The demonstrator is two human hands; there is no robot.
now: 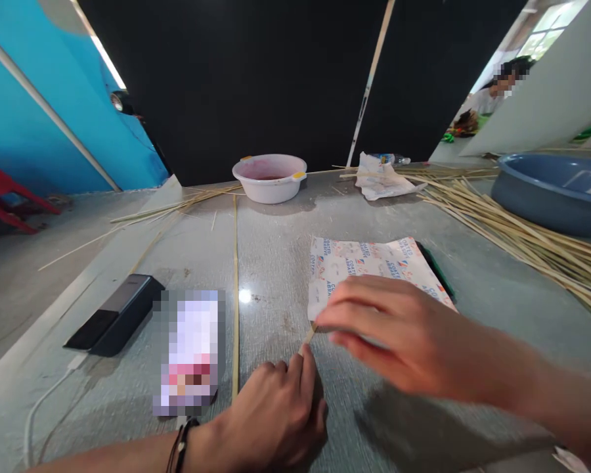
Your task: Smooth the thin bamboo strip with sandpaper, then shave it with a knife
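Low in front of me, my left hand is closed around a thin, pale strip that looks like bamboo. The strip's far end reaches the near left corner of a sandpaper sheet, which lies with its printed "coated abrasive" backing up. Over that corner, my right hand has its fingers stretched out and slightly bent, thumb apart from them. Its fingertips are at the strip's end; whether they press on the paper I cannot tell. A dark green edge shows along the sheet's right side.
One long strip lies left of my hands, beside a blurred phone and a cabled dark device. Farther back stand a white basin, crumpled paper, a bundle of strips and a blue tub. A person sits beyond.
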